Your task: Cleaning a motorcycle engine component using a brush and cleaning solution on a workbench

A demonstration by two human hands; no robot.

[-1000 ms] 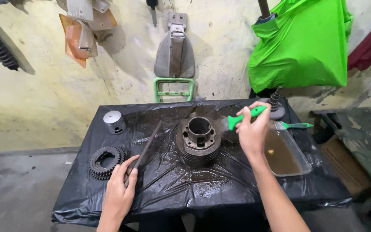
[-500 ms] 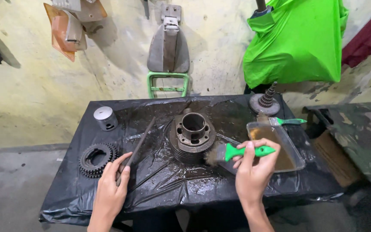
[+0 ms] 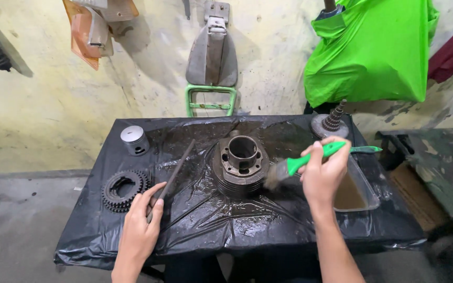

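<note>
Brush [image 3: 289, 169] raised since before, bristles now against cylinder [image 3: 240, 165], right hand [image 3: 323, 173] gripping

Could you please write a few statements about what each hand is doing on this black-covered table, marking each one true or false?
1. The right hand holds a green-handled brush with its bristles at the side of the engine cylinder. True.
2. The left hand rests on the lower end of a long dark file. True.
3. The silver piston sits inside the cylinder's bore. False: it stands apart, near the table's far left corner.
4. The toothed sprocket lies to the right of the cylinder. False: it lies on the left, beside the left hand.
5. A tray of brownish liquid lies to the right of the right hand. True.
</note>
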